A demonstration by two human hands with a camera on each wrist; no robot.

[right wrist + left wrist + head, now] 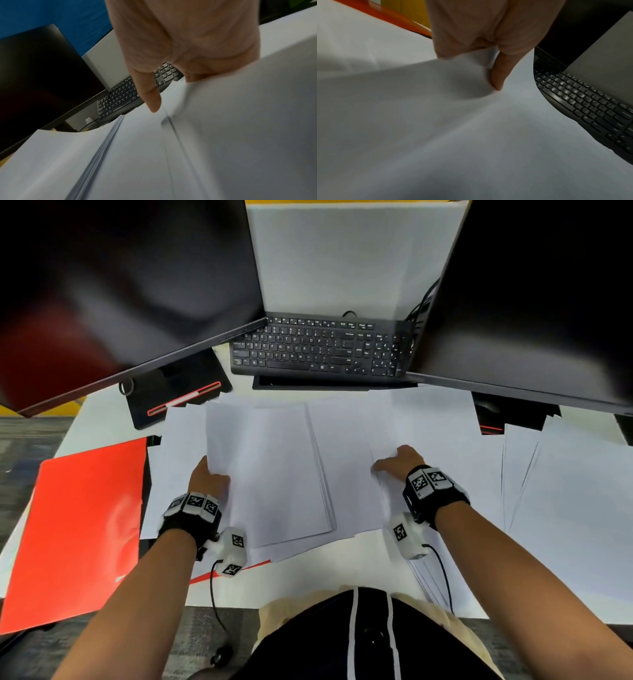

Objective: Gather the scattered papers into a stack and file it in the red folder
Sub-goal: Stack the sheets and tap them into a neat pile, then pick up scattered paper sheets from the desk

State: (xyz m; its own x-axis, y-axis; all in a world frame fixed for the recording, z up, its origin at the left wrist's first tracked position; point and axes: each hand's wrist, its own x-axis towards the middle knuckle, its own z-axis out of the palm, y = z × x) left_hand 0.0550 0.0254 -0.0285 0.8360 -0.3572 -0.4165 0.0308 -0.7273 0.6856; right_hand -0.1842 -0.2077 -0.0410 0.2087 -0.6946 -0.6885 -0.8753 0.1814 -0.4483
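Observation:
White papers cover the desk in the head view. A squared stack [281, 474] lies in the middle. My left hand [210, 474] grips that stack's left edge; the left wrist view shows the thumb [496, 78] on top of the paper stack [453, 121] and the fingers hidden beneath. My right hand [390, 462] holds the left edge of loose sheets [438, 460] just right of the stack, with the thumb [152, 100] on top and the fingers tucked under the raised sheets [248, 108]. The red folder [82, 529] lies shut at the left, apart from both hands.
More fanned sheets [565, 491] lie at the far right. A black keyboard [322, 347] sits behind the papers, between two dark monitors [120, 285] [531, 296]. A black monitor base [178, 392] stands at the back left. The desk's front edge [308, 594] is by my lap.

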